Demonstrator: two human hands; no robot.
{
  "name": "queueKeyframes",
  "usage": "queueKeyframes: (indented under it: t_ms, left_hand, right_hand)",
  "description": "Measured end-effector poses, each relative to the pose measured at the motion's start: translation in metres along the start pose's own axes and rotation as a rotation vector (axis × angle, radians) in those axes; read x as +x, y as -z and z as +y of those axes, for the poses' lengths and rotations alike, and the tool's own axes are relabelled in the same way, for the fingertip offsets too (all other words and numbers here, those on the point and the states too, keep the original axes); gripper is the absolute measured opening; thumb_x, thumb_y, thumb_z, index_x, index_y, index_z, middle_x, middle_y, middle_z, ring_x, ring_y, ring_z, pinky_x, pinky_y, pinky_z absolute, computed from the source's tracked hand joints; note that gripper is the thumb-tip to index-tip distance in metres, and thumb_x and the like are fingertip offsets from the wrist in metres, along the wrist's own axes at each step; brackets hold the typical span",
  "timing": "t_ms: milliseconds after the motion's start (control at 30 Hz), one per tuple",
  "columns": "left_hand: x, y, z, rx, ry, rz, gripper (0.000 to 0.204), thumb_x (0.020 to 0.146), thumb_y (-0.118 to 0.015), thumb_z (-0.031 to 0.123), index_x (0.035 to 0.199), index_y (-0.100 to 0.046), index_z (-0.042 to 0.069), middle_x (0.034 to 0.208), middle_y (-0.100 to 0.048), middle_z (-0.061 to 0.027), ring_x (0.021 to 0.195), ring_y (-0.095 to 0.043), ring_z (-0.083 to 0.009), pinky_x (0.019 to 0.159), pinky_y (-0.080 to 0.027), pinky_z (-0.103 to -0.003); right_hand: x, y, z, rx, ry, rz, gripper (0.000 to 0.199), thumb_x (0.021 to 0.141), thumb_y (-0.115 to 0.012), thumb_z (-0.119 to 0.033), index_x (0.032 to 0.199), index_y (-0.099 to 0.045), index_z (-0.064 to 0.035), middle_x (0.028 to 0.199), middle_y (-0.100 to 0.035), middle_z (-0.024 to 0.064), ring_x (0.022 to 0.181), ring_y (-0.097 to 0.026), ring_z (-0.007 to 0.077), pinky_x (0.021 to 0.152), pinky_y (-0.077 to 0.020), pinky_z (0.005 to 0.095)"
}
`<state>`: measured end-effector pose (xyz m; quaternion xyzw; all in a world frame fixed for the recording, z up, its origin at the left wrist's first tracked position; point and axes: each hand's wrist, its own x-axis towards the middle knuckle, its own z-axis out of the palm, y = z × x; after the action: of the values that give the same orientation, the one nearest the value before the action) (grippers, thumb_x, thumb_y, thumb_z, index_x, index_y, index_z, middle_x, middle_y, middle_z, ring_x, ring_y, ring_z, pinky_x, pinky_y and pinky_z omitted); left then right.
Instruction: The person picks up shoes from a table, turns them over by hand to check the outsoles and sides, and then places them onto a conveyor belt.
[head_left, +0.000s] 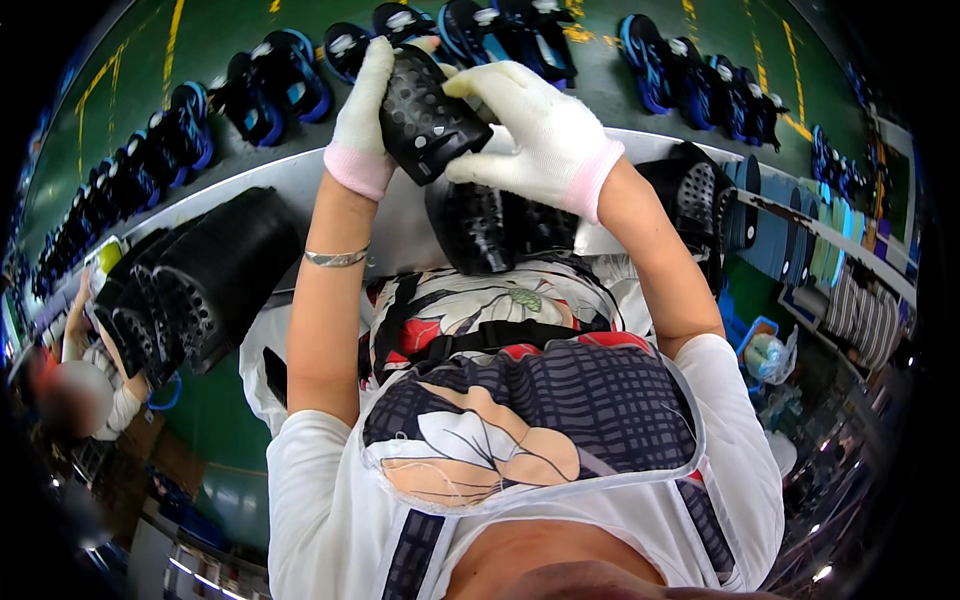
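Note:
Both my hands wear white knit gloves with pink cuffs. My left hand (364, 110) is closed around the left side of a black, glossy shoe upper (418, 110) dotted with round holes, raised over the table's far edge. My right hand (535, 125) grips the same upper from the right, fingers at its upper edge and thumb near its lower right corner. Below my hands, more black perforated uppers (468, 232) lie against my apron, partly covered by the raised one and my right hand.
A nested row of black uppers (225, 265) lies on the grey table (325, 215) at left; another group (695, 195) lies at right. Beyond, black-and-blue sandals (290, 75) line the green surface. Blue soles (785, 215) stand at right. A co-worker (85, 395) is at far left.

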<state>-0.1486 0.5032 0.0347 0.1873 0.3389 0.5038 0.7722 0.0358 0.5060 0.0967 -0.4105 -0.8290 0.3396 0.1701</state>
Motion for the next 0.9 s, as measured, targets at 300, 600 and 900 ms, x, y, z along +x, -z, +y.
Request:
queueKeyframes:
  t_ms: [300,600,900]
  left_hand:
    - [0.006,0.048,-0.013,-0.046,-0.318,0.442,0.042,0.088,-0.056,0.05,0.09,-0.055,0.008,0.078,-0.058,-0.0051,0.071,-0.057,-0.0148,0.065,-0.049,-0.027]
    - [0.014,0.103,-0.033,0.743,-0.159,0.567,0.064,0.093,-0.038,0.051,0.112,-0.058,-0.006,0.107,-0.064,-0.0128,0.096,-0.057,-0.0214,0.087,-0.042,-0.031]
    - [-0.012,0.126,-0.034,1.289,-0.578,0.511,0.02,0.086,-0.059,0.016,0.102,-0.066,0.006,0.107,-0.063,-0.0124,0.099,-0.061,-0.0262,0.088,-0.046,-0.032]
  right_hand:
    - [0.045,-0.052,-0.012,-0.121,-0.252,-0.296,0.049,0.084,-0.053,-0.046,0.095,-0.055,0.0019,0.094,-0.062,0.0229,0.091,-0.061,0.0364,0.078,-0.0493,0.0412]
    - [0.067,-0.065,0.013,-0.435,-0.226,-0.337,0.038,0.084,-0.054,-0.042,0.084,-0.055,-0.0032,0.074,-0.063,0.0185,0.073,-0.062,0.0365,0.066,-0.0493,0.0441]
    - [0.117,-0.069,0.037,-0.479,-0.285,-0.505,0.044,0.083,-0.052,-0.044,0.087,-0.06,-0.0008,0.08,-0.064,0.0211,0.079,-0.063,0.0372,0.074,-0.0499,0.0422]
